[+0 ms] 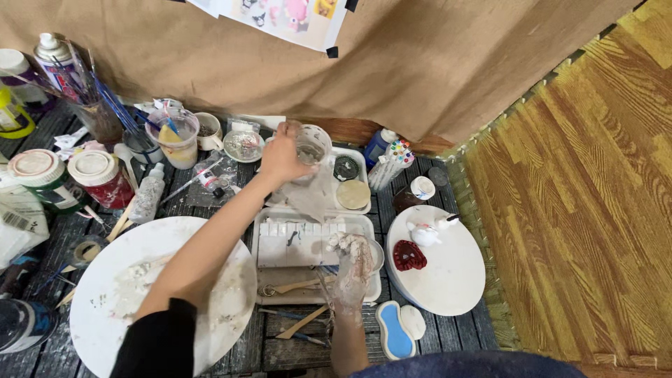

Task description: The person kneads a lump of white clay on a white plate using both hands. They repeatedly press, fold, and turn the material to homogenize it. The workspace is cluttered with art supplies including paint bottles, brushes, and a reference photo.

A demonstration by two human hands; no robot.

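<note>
Starting from the left side of the dark table (448, 329), there are two jars with pale lids, one with a green band (40, 178) and one red (101, 178), and behind them a cup full of brushes (98, 112). In front lies a big white round board (119, 294) with smears of pale clay on it. The left hand (280, 157) reaches far over this board to the back, and its fingers are closed around a small clear cup (311, 150) that hangs above a white tray (346, 157) with round lids in it. A grey, wet-looking sheet (308, 196) hangs down under the cup. Nearer to the person, the right hand (350, 269) is covered with white clay; its fingers are curled around a small white lump (339, 241), just above a second tray (269, 224) that holds white tiles and wooden tools. To the right stands a smaller round board (448, 280) with a dark red heart shape (409, 255) and a little white figure (423, 234). I think the cup could slip, because the arm is stretched far and the fingers may be wet; then water would spill on the tray below. The sleeve could also brush the clay smears on the big board.
</note>
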